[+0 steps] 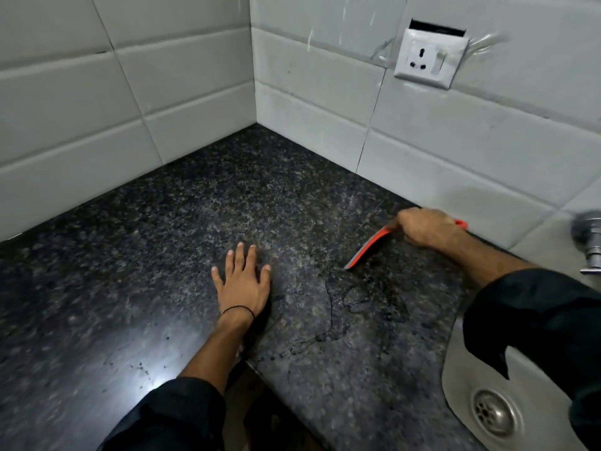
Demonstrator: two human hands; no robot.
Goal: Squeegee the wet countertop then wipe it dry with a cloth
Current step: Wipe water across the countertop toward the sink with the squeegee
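The dark speckled granite countertop (136,255) fills the corner between two tiled walls. A film of water (354,301) lies on it toward the sink, its edge showing as a dark line. My right hand (426,227) is shut on the handle of an orange and grey squeegee (367,249), whose blade rests on the stone close to the back wall, just above the water. My left hand (244,281) lies flat on the counter with fingers spread, left of the wet patch. No cloth is in view.
A steel sink (461,382) with its drain (494,413) sits at the bottom right. A metal tap valve (590,236) juts from the right wall. A white wall socket (429,58) is mounted above the counter. The counter's front edge runs near my left forearm.
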